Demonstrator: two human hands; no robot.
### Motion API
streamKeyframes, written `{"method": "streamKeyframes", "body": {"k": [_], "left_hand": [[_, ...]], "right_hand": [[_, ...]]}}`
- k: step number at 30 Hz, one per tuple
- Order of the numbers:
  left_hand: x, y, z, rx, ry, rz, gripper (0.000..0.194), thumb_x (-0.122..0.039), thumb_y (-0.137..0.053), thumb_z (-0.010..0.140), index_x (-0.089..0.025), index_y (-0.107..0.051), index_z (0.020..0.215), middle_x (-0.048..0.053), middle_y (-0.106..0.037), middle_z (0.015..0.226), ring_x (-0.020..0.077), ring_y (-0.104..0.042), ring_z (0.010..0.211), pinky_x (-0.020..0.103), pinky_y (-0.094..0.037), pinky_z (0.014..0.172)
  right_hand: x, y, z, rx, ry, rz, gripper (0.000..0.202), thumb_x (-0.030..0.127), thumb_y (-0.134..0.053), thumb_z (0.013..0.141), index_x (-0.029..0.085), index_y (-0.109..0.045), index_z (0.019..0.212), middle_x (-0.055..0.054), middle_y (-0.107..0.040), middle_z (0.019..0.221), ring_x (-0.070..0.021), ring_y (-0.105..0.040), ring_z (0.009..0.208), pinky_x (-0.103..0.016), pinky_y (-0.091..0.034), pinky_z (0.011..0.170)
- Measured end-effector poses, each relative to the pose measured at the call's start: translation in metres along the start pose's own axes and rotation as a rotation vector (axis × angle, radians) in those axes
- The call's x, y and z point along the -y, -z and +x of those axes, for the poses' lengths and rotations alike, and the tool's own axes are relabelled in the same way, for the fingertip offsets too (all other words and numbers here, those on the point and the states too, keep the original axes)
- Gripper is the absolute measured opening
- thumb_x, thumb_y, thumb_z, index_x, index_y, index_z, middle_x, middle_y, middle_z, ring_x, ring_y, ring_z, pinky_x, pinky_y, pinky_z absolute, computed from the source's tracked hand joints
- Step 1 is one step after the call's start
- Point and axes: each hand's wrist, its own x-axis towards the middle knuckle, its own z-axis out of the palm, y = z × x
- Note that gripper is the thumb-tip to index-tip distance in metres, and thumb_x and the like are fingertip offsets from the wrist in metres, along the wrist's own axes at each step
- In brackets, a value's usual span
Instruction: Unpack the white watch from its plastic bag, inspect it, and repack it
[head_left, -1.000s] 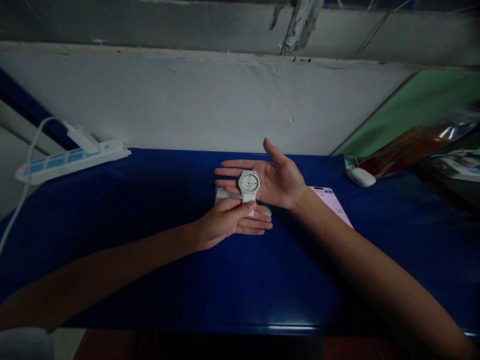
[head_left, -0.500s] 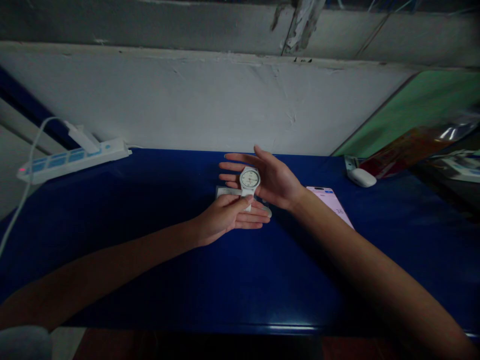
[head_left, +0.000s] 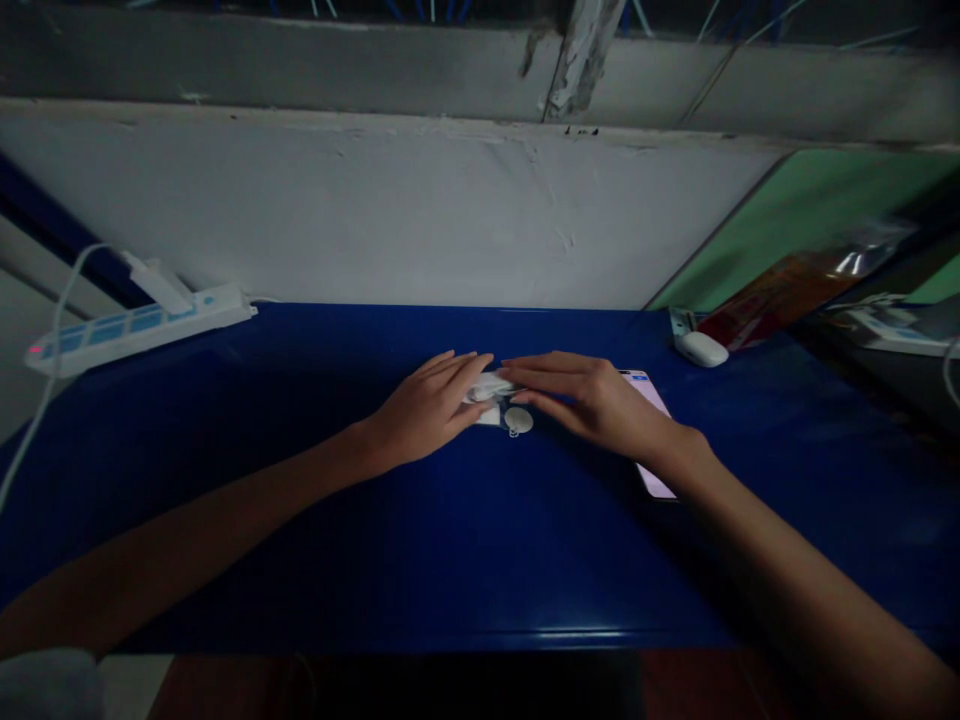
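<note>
A white wristwatch lies low over the table between my two hands, turned so that its dial is hard to make out. My left hand comes from the left, its thumb and fingers closed around one side of the watch. From the right, my right hand pinches the other end, and its fingers hide part of the strap. Just in front of the watch lie a small white item, partly covered, and a pale round tag.
On the blue table, a lit phone lies under my right wrist. A white earbud case and a bottle of reddish drink are at the back right. A power strip with a plugged-in charger stands at the left.
Both hands have turned palm down and lowered with the watch toward the table. The watch has left my raised right palm, and the round tag has come into view.
</note>
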Motion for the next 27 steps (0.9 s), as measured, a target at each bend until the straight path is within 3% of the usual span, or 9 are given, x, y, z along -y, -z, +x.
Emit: {"method": "streamKeyframes", "body": {"k": [3, 6, 12, 19, 27], "left_hand": [[0.009, -0.006, -0.003, 0.125, -0.047, 0.129, 0.065, -0.036, -0.075, 0.081, -0.014, -0.052, 0.137, 0.018, -0.044, 0.150, 0.0333, -0.032, 0.145, 0.049, -0.013, 0.121], [0.019, -0.008, -0.006, 0.182, -0.017, 0.202, 0.054, -0.035, -0.072, 0.083, -0.018, -0.057, 0.132, 0.015, -0.048, 0.148, 0.0320, -0.033, 0.145, 0.050, -0.013, 0.121], [0.028, -0.013, -0.009, 0.089, -0.013, 0.165, 0.050, -0.032, -0.073, 0.080, -0.018, -0.062, 0.127, 0.015, -0.057, 0.139, 0.0302, -0.046, 0.135, 0.051, -0.016, 0.120], [0.024, -0.013, -0.010, 0.041, -0.017, 0.134, 0.047, -0.028, -0.075, 0.081, -0.018, -0.062, 0.125, 0.015, -0.061, 0.133, 0.0302, -0.052, 0.128, 0.054, -0.023, 0.117], [0.020, -0.010, -0.009, 0.020, -0.122, 0.216, 0.039, -0.029, -0.069, 0.088, -0.020, -0.062, 0.125, 0.014, -0.063, 0.127, 0.0303, -0.056, 0.120, 0.049, -0.039, 0.105]], "right_hand": [[-0.015, -0.005, -0.018, -0.087, -0.050, -0.060, 0.034, 0.034, -0.057, 0.096, 0.027, -0.068, 0.126, -0.006, -0.069, 0.127, -0.0276, -0.063, 0.120, -0.050, -0.048, 0.103], [-0.030, -0.003, -0.028, -0.077, -0.086, -0.101, 0.033, 0.035, -0.058, 0.095, 0.027, -0.069, 0.125, -0.006, -0.071, 0.124, -0.0276, -0.064, 0.118, -0.050, -0.050, 0.103], [-0.045, 0.007, -0.032, 0.040, -0.149, -0.133, 0.032, 0.033, -0.064, 0.090, 0.027, -0.072, 0.120, -0.006, -0.073, 0.118, -0.0275, -0.070, 0.108, -0.048, -0.054, 0.096], [-0.041, 0.009, -0.032, 0.068, -0.194, -0.141, 0.031, 0.034, -0.062, 0.090, 0.024, -0.072, 0.118, -0.008, -0.074, 0.115, -0.0282, -0.072, 0.101, -0.047, -0.056, 0.089], [-0.033, -0.013, -0.029, 0.025, -0.194, -0.059, 0.035, 0.037, -0.062, 0.092, 0.022, -0.069, 0.123, -0.008, -0.072, 0.121, -0.0275, -0.070, 0.108, -0.045, -0.054, 0.097]]}}
